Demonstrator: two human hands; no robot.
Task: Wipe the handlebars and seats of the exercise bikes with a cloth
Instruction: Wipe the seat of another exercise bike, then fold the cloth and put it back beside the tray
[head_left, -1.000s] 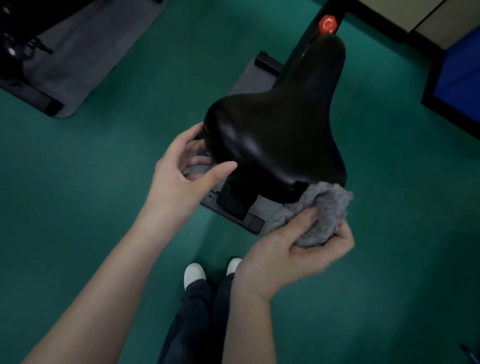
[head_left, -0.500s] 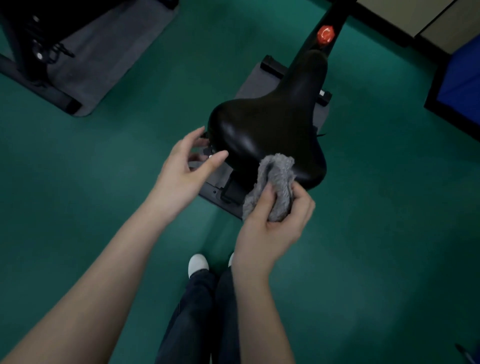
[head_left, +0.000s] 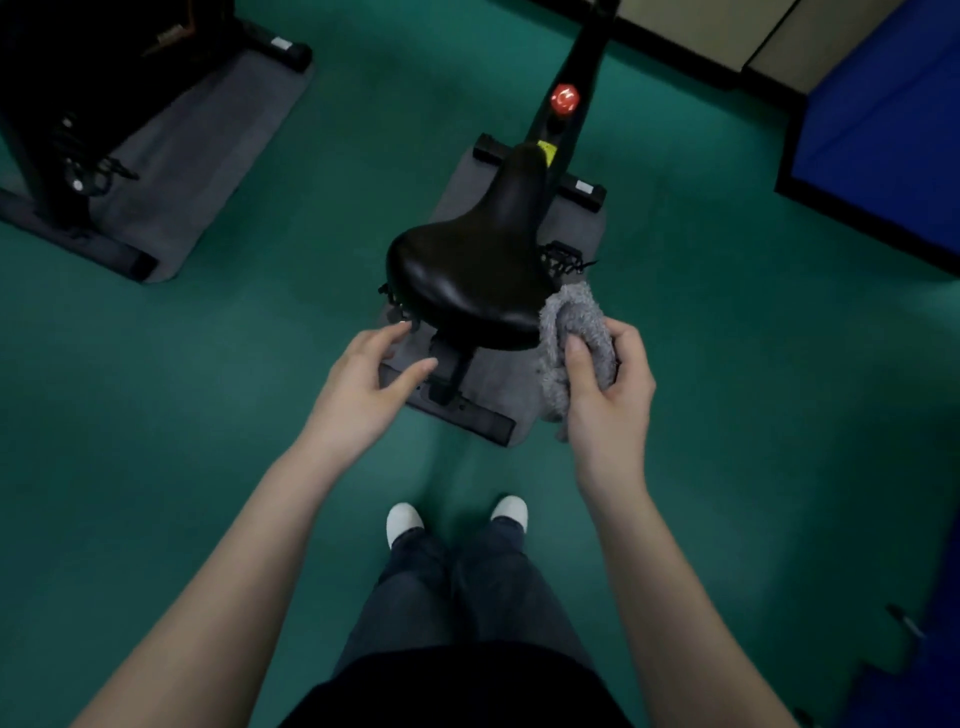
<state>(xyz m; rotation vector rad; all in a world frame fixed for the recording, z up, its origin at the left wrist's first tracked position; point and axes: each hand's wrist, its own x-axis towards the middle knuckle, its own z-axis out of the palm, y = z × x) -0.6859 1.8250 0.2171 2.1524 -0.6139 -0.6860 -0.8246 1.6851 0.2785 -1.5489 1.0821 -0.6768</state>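
- The right hand (head_left: 605, 387) grasps a bunched grey cloth (head_left: 571, 332) against the near right edge of the black seat (head_left: 467, 275).
- The left hand (head_left: 363, 384) hovers released, fingers loose, just near-left of the seat.

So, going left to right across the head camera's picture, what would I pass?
Black exercise bike frame → bare left hand → glossy black bike seat → fluffy grey cloth → blue padded block.
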